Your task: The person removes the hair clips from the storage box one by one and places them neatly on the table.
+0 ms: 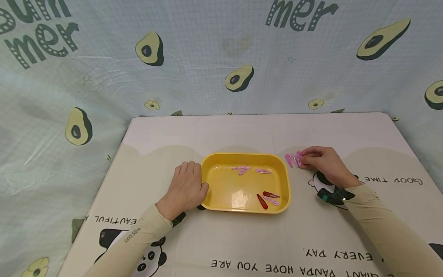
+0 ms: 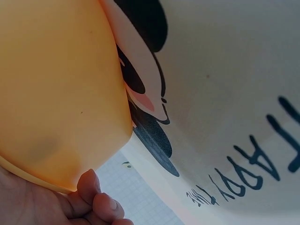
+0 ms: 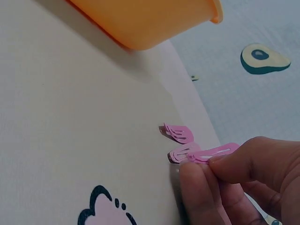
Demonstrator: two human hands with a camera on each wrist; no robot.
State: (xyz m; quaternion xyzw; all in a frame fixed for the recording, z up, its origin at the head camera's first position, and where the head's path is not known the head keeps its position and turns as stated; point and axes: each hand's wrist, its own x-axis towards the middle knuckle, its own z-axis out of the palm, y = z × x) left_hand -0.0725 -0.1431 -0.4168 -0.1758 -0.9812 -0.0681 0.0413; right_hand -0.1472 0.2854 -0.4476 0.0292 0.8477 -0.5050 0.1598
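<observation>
A shallow yellow tray [image 1: 226, 211] lies on the table, and my left hand [image 1: 187, 187] grips its left rim. The left wrist view has the fingers [image 2: 107, 206] at the edge of the tray wall [image 2: 61, 93]. Right of the tray, my right hand [image 1: 323, 161] pinches a pink snap hair clip [image 3: 213, 153] between thumb and fingertips. Two more pink hair clips [image 3: 179, 133] lie on the table beside those fingertips. Inside the tray, several pink hair clips [image 1: 263, 171] are at the back, while two dark red hair clips [image 1: 262, 201] and a pink one sit front right.
The table [image 1: 242, 238] has a printed cover with pandas and lettering. A pale sheet with avocado prints [image 1: 150, 49] hangs behind the table's far edge. A dark band [image 1: 333, 197] is around my right wrist.
</observation>
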